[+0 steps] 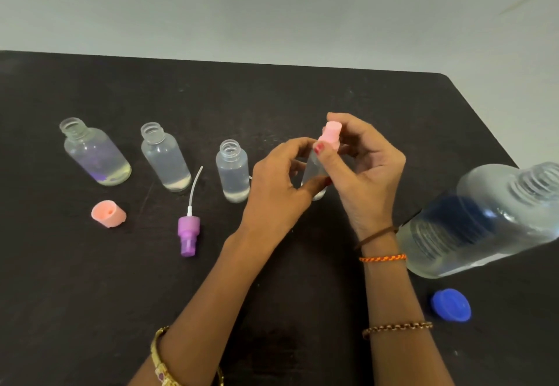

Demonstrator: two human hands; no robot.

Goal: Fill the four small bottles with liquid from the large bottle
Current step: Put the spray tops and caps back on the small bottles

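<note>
Both hands' fingers [320,155] pinch one small bottle [313,171].

Three small bottles [165,157] left of large bottle [484,219]

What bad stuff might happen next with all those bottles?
The three open small bottles hold liquid with no caps on, so a bump from an arm might tip and spill them. The large bottle is open too, close beside the right hand; an elbow knock may spill it. The pink cap the right hand pinches onto the fourth small bottle, gripped by the left hand, might go on crooked.
</note>
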